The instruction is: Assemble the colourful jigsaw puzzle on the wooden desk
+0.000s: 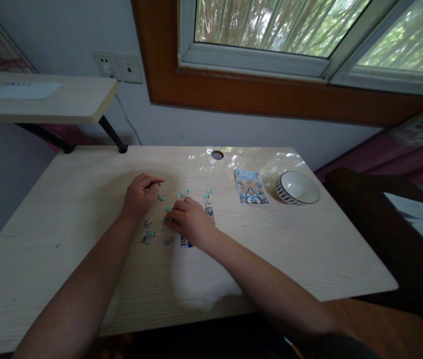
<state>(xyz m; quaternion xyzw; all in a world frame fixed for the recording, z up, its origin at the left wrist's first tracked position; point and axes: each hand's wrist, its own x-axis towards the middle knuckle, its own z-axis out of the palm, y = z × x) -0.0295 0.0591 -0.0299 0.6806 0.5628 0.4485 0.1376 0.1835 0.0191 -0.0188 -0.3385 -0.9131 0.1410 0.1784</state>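
Note:
Small blue-and-white jigsaw puzzle pieces (148, 237) lie scattered on the pale wooden table (271, 249). My left hand (140, 197) hovers over the far left of them, fingers curled and thumb close to the index finger; whatever may be between the tips is too small to make out. My right hand (192, 219) reaches in from the right, its fingertips pinched down at a puzzle piece (164, 220). Partly covered by that hand is a joined puzzle section (210, 211), its right edge and lower corner showing. A loose piece (161, 197) lies just below my left fingertips.
Right of the puzzle lies a colourful picture sheet (251, 187), beside a white bowl (297, 188) with dark stripes. A round cable hole (217, 155) is near the back edge. A raised shelf (43, 99) on black legs stands at the back left.

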